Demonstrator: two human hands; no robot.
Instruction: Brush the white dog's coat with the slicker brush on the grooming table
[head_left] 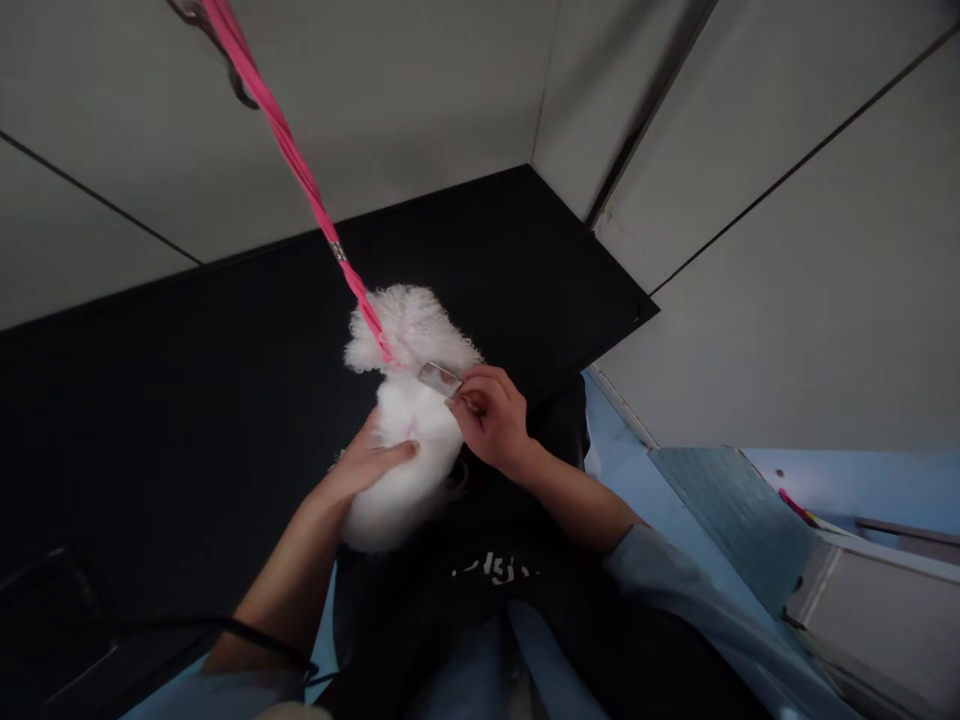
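Observation:
A small white fluffy dog [424,450] is on the black table [525,260], its curly-haired head [412,318] toward the far side. A twisted pink strap [292,150] runs down from the upper left to its neck. My left hand [373,462] is wrapped round the dog's left flank in view, thumb lying across the white fur. In my right hand [491,412] is a small brush with a flat, pale rectangular head [440,379], pinched between the fingers. The brush head lies at the fur just behind the dog's head. Its handle is mostly hidden by my fingers.
Grey wall panels [810,250] stand behind and right of the table. A metal hook [240,85] is at the upper left. A black cable [247,630] crosses near my left forearm. At the lower right stands a grey box-like unit [877,600] beside a bluish panel [735,515].

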